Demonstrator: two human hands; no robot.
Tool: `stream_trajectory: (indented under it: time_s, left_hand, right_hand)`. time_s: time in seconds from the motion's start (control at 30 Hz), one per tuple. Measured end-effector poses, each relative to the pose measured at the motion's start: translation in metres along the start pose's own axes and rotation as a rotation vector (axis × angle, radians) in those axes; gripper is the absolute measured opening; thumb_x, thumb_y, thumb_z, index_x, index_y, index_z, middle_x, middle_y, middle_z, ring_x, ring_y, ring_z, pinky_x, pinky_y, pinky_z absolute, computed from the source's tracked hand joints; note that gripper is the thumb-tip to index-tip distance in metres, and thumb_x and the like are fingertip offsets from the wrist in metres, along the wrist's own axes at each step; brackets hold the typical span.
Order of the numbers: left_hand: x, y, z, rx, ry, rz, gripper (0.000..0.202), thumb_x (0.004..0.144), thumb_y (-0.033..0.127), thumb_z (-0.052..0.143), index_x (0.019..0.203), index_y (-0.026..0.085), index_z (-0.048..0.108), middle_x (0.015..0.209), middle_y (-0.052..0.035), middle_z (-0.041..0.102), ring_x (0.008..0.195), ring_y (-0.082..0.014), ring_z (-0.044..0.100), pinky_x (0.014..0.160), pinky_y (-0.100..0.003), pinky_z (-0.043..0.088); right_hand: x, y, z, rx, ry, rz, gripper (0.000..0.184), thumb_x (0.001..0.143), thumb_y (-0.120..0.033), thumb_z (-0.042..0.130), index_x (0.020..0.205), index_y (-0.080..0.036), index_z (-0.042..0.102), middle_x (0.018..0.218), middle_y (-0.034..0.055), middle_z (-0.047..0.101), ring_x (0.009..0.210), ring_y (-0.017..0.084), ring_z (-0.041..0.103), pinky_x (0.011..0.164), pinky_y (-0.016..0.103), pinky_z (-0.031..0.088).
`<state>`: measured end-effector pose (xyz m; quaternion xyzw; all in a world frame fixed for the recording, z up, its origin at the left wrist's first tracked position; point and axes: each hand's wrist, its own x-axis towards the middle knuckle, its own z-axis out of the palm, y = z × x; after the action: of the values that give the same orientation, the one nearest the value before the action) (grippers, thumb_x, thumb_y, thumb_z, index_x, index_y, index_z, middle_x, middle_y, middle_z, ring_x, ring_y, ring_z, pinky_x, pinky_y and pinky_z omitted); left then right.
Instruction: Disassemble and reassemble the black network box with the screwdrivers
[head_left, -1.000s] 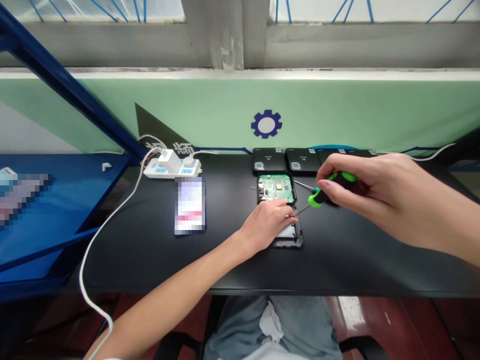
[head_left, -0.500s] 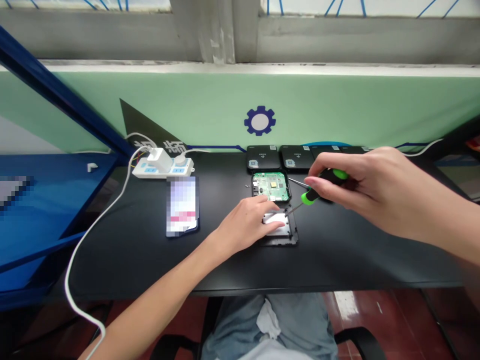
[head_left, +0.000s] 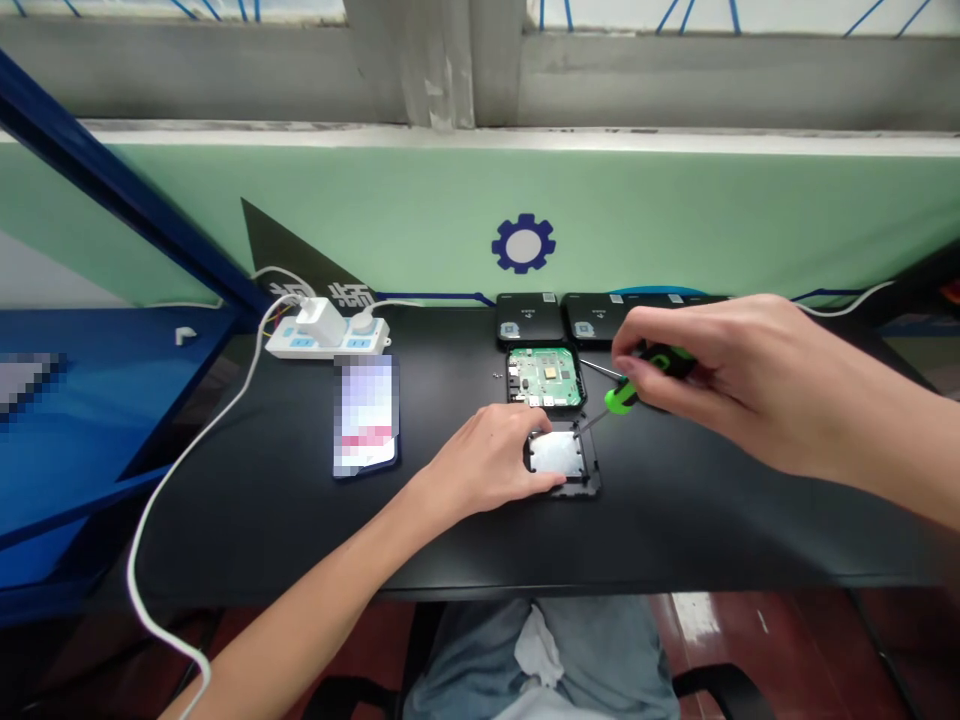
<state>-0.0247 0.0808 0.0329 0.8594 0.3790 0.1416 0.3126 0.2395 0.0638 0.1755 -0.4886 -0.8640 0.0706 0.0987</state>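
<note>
The left hand [head_left: 480, 460] has slid back to the left edge of the metal plate [head_left: 553, 452] in the black casing [head_left: 589, 480], fingers loosely spread, gripping nothing. Just above lies a green circuit board [head_left: 545, 378]. The right hand [head_left: 720, 385], fingers curled, pinches a green-handled screwdriver [head_left: 622, 397], its tip near the casing's upper right corner.

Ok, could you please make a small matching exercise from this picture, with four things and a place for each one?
Things:
1. Screwdriver
2. Green circuit board
3. White power strip
4. Phone

Places:
A. Flat on the desk, left of the left hand
B. Inside a black casing
C. In the right hand
D. At the desk's far edge, with a charger plugged in

Pairs: 1-C, 2-B, 3-D, 4-A
</note>
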Motion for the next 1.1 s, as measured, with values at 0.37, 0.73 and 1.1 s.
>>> stream_trajectory:
  time_s: [0.37,0.73,1.1]
  left_hand:
    - [-0.001,0.005,-0.002,0.05,-0.01,-0.02,0.038,0.09,0.039,0.1,0.114,0.021,0.078,0.106,-0.0064,0.086,0.088,-0.0282,0.08,0.077,-0.035,0.056]
    - [-0.001,0.001,0.0,0.061,0.004,0.009,0.038,0.091,0.039,0.101,0.112,0.02,0.076,0.109,-0.007,0.085,0.092,-0.0284,0.08,0.077,-0.036,0.055]
    - [0.001,0.001,0.001,0.032,-0.007,0.042,0.038,0.093,0.037,0.1,0.113,0.021,0.072,0.114,-0.0084,0.086,0.1,-0.0306,0.081,0.082,-0.038,0.056]
  right_hand:
    - [0.005,-0.007,-0.01,-0.064,-0.099,-0.066,0.036,0.117,-0.047,0.045,0.093,-0.026,0.061,0.065,-0.0024,0.055,0.056,0.017,0.036,0.065,0.039,0.024]
    - [0.007,-0.011,-0.009,-0.053,-0.094,-0.039,0.036,0.117,-0.051,0.042,0.095,-0.027,0.059,0.069,-0.0008,0.057,0.058,0.019,0.04,0.067,0.04,0.023]
    - [0.0,-0.006,-0.01,-0.114,-0.128,0.06,0.037,0.118,-0.061,0.043,0.102,-0.03,0.058,0.059,-0.0043,0.047,0.051,0.02,0.034,0.063,0.041,0.022]
